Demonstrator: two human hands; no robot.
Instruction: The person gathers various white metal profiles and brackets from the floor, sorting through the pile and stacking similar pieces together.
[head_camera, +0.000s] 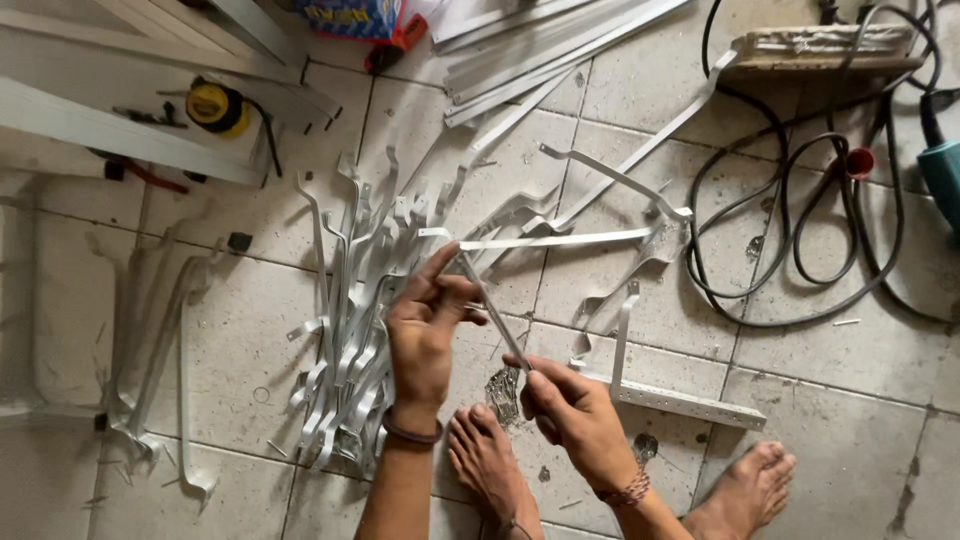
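Left hand raised over tiled floor, fingers pinched on the upper end of a thin metal strip, right hand lower, fingers clamped on its bottom end, strip slanted between both, bracket pile just left, bare feet below.

Just left of my left hand a thick pile of bent metal brackets blocked the floor. Ahead of both hands more bent strips lay crossed, leaving only narrow gaps of tile. Right of my right hand an upright angle piece stood in the way. Beyond it, a stretch of bare tiled floor was free, though black cables looped further out. My bare feet closed off the room beneath my hands. Far left, past the pile, some tile lay open.
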